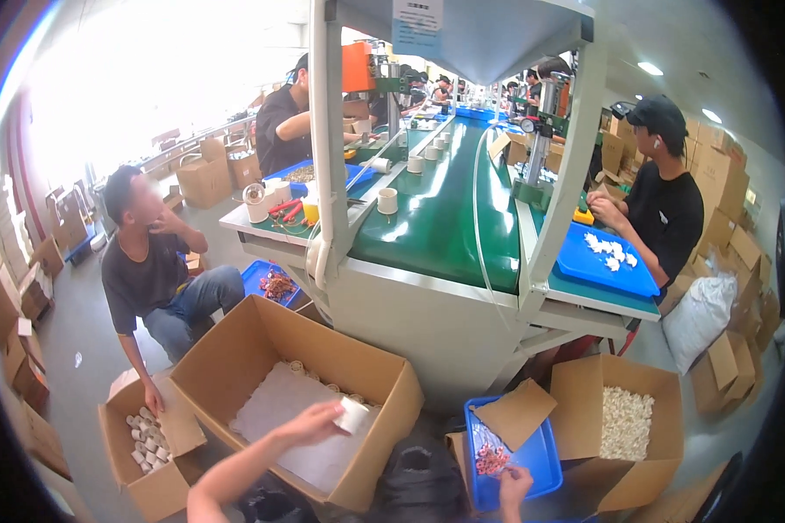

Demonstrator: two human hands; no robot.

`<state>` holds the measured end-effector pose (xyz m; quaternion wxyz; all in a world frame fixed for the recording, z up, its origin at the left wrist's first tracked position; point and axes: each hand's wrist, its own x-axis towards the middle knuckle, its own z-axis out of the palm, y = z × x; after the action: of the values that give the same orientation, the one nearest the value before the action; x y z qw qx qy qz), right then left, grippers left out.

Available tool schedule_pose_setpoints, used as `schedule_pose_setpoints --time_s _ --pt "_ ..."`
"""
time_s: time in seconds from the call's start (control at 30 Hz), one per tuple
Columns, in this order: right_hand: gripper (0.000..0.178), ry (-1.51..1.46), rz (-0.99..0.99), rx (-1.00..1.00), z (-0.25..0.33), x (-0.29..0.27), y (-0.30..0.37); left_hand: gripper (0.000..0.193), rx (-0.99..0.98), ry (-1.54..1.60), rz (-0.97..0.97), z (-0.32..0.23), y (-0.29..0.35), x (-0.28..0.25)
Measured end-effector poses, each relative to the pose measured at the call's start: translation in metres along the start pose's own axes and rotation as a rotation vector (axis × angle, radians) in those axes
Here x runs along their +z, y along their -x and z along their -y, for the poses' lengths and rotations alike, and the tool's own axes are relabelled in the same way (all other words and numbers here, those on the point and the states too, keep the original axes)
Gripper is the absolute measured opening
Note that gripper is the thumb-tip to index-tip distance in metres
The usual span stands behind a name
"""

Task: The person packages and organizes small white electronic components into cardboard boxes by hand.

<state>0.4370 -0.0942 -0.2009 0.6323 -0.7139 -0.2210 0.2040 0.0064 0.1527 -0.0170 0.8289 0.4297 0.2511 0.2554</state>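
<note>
Head view: the left hand [316, 424] grips a small white cylinder [353, 415] over the large cardboard box [236, 349], its long axis tilted up-right. The right hand [514, 485] pinches small red parts [493, 459] in the blue tray [541, 453].
</note>
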Motion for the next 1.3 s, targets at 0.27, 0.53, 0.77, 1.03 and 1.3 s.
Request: schedule_pose_setpoints --time_s 0.27,0.53,0.77,1.03,1.3 --pt "0.018 0.466 -0.166 -0.431 0.123 -0.004 0.008 0.057 -0.092 0.519 -0.007 0.093 0.039 0.094" --pt "0.028 0.528 -0.189 -0.454 0.145 -0.003 0.011 0.058 0.004 0.316 -0.28 0.123 0.052 0.193" --pt "0.019 0.088 0.045 -0.169 0.179 0.023 0.028 0.06 0.125 0.251 -0.268 0.117 0.038 0.171" --pt "0.023 -0.37 0.61 0.16 0.22 0.06 0.077 0.054 0.427 -0.473 -0.273 0.071 0.025 0.172" --pt "0.024 -0.51 0.932 0.398 0.23 0.06 0.087 0.044 0.377 -1.017 0.059 0.033 0.025 0.16"
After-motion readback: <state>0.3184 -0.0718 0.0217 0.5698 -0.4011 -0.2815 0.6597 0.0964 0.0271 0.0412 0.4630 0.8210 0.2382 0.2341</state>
